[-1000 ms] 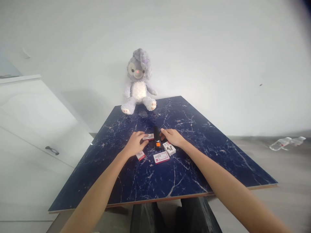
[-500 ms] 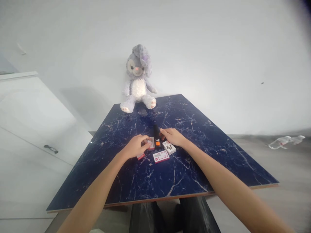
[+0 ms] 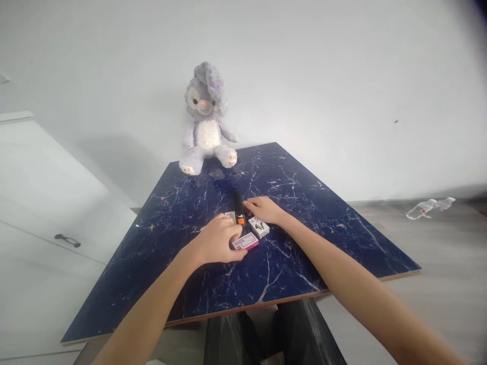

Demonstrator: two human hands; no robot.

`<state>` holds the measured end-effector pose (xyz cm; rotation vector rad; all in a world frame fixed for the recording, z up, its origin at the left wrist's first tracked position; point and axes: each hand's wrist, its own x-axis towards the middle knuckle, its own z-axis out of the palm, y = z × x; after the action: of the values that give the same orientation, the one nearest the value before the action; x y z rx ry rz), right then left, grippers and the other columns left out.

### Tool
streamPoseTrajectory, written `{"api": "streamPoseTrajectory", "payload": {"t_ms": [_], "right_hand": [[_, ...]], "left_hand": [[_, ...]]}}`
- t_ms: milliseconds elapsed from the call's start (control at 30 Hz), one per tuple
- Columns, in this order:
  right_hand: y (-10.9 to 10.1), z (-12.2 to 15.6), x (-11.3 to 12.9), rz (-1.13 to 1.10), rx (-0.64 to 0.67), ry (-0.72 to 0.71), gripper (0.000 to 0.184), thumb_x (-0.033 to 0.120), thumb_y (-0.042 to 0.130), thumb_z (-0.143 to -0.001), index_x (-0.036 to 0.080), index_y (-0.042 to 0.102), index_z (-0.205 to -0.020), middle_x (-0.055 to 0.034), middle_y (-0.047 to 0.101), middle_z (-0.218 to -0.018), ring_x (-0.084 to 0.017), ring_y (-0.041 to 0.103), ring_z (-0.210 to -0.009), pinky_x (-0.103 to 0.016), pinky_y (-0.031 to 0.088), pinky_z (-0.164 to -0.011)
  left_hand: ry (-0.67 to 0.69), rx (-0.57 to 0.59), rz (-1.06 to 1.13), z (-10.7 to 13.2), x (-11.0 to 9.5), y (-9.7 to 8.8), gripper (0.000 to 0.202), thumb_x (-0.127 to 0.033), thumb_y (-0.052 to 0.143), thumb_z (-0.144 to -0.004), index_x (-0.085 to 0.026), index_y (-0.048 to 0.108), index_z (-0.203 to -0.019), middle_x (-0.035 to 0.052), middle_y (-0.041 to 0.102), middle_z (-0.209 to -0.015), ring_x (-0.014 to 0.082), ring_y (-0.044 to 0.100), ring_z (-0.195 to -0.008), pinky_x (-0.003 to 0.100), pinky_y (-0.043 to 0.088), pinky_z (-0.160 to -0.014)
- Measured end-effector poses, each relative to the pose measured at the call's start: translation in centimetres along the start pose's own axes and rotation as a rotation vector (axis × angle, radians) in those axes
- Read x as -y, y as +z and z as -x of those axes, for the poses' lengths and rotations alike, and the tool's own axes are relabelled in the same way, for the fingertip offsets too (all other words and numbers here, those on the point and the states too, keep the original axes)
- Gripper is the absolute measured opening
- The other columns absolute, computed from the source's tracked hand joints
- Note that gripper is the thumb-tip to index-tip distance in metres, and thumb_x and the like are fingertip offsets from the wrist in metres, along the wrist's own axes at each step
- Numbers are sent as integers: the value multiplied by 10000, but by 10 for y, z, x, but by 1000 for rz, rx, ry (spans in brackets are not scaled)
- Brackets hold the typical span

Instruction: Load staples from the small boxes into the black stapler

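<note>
My left hand [image 3: 216, 239] is closed around the left end of a small flat white box with red edges [image 3: 246, 241], thumb on the near side and fingers on the far side. Beyond it lies a long black object with an orange patch [image 3: 241, 221]; its kind is unclear. My right hand [image 3: 265, 209] rests on the table just right of that object, fingers loosely bent and apart, nothing visible in them. Below its palm sits a white box with a dark picture [image 3: 258, 227]. Another pale box [image 3: 230, 215] is partly hidden behind my left hand.
A lilac plush toy [image 3: 207, 119] sits at the far edge of the dark blue marbled table [image 3: 297, 203], against the wall. A white cabinet [image 3: 41, 203] stands to the left. Clear plastic bottles [image 3: 424, 208] lie on the floor at the right.
My left hand has moved from the left-hand boxes toward me and to the right, taking hold of the flat white-and-red box, which is now slightly tilted. My right hand stays beside the black object.
</note>
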<state>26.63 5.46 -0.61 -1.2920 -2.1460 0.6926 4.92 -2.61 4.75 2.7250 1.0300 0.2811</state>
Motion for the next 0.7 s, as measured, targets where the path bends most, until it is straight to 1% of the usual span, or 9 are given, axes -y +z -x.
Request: {"api": "streamPoseTrajectory", "payload": {"t_ms": [67, 133, 200, 267, 333, 467, 600, 667, 700], "right_hand": [[0, 0, 0, 6, 9, -2, 441, 430, 397, -1020, 223, 693, -767, -3, 743, -771, -149, 639, -673, -242, 414, -659], [0, -1, 0, 7, 17, -3, 445, 429, 395, -1020, 222, 689, -758, -2, 741, -769, -146, 636, -668, -239, 411, -655], [0, -1, -1, 8, 20, -2, 447, 425, 394, -1021, 223, 682, -745, 2, 740, -766, -143, 636, -669, -236, 409, -661], [1, -1, -1, 10, 20, 3, 448, 422, 390, -1020, 224, 675, -737, 3, 739, -767, -143, 632, -663, -237, 406, -656], [1, -1, -2, 12, 17, 1, 444, 421, 394, -1015, 223, 671, -731, -1, 738, -764, -145, 627, -658, -238, 403, -647], [1, 0, -1, -1, 14, -2, 440, 424, 404, -1010, 220, 663, -719, -9, 736, -772, -145, 624, -654, -237, 404, -636], [1, -1, -1, 16, 13, 9, 439, 421, 403, -1012, 222, 659, -715, -7, 735, -768, -143, 619, -647, -233, 405, -637], [2, -1, -2, 28, 14, 7, 439, 416, 399, -1013, 222, 660, -718, -5, 733, -762, -143, 615, -644, -233, 401, -633], [2, -1, -2, 33, 14, 4, 441, 415, 395, -1014, 222, 660, -718, -5, 732, -759, -143, 613, -642, -234, 399, -631]], "left_hand": [[-57, -47, 86, 5, 12, -6, 288, -474, 630, -767, -231, 500, -687, 18, 601, -717, 202, 548, -715, 381, 435, -776], [-133, -160, 123, 7, 25, -11, 259, -462, 568, -808, -229, 498, -719, 14, 598, -731, 189, 541, -711, 351, 438, -753], [-239, -295, 55, 6, 36, -10, 259, -448, 538, -845, -224, 486, -727, 11, 586, -713, 181, 533, -694, 340, 426, -740], [-328, -359, -64, 2, 42, -5, 276, -451, 556, -862, -221, 486, -726, 7, 576, -682, 183, 536, -684, 348, 412, -750], [-336, -317, -130, -2, 42, 2, 310, -484, 587, -863, -219, 502, -725, 1, 579, -663, 188, 545, -670, 365, 403, -769], [-236, -177, -92, -6, 39, 11, 347, -535, 544, -902, -219, 543, -760, 6, 608, -713, 192, 560, -680, 370, 408, -759], [-203, -228, -88, -2, 44, 9, 293, -513, 621, -853, -223, 580, -846, 67, 634, -1002, 262, 578, -974, 398, 431, -865], [-174, -200, -49, 0, 49, 8, 306, -477, 706, -783, -227, 583, -910, 85, 612, -1143, 295, 538, -1097, 414, 433, -916], [-174, -170, -23, 0, 50, 7, 318, -457, 726, -766, -229, 577, -928, 85, 612, -1147, 298, 534, -1100, 412, 441, -907]]}}
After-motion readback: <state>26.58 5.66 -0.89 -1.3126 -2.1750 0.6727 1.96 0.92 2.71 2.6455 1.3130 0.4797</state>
